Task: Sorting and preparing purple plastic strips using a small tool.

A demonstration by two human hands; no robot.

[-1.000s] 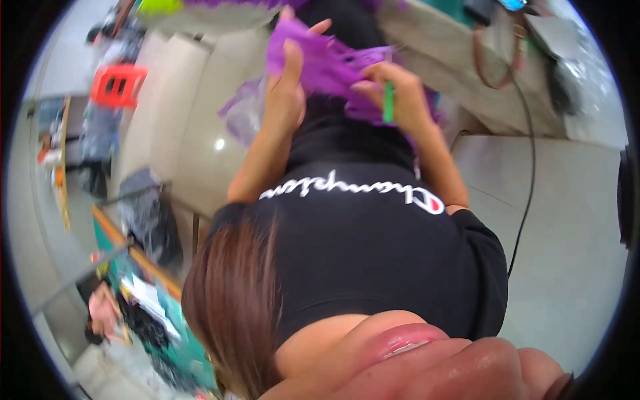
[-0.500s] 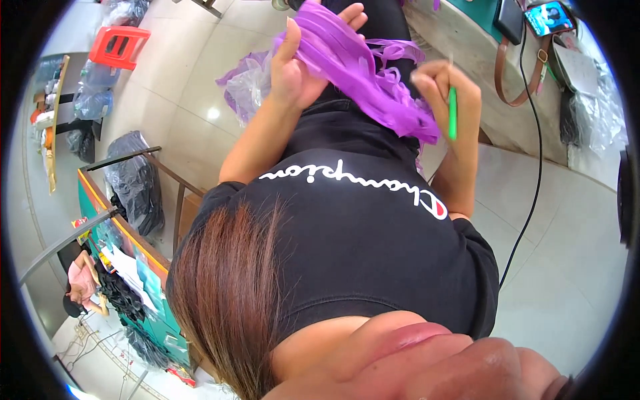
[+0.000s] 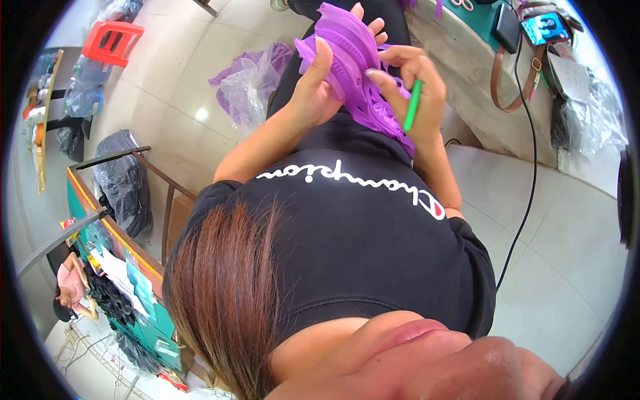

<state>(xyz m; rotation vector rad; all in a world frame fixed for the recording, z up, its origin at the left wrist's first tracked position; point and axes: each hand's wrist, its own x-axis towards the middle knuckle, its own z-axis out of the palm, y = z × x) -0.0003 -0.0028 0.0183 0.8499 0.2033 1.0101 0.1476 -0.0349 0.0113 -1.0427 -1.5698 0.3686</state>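
Observation:
A purple flexible sheet [image 3: 347,57], with ribs and many cut-outs, lies over my lap and across my left palm. My left hand [image 3: 319,90] holds it from beneath, its thumb along the near edge and its fingertips showing beyond the far edge. Close by on the right, my right hand [image 3: 423,90] is closed round a slim green stick [image 3: 413,107] that looks like a pen or a tool handle; its tip is hidden. Thumb and forefinger of that hand meet the sheet's right side. Whether they pinch it, I cannot tell.
More purple material and clear plastic [image 3: 250,90] lie on the floor left of my legs. To the right, a ledge bears a phone [image 3: 545,29], a black case [image 3: 507,28] and a brown strap [image 3: 513,100]. A black cable [image 3: 533,160] hangs down. A red stool [image 3: 112,43] stands far left; a person [image 3: 72,283] sits at a table.
My right hand has moved left, from beside the purple sheet onto it, with the green stick still held. The sheet has turned and bunched up, and my left hand has shifted right.

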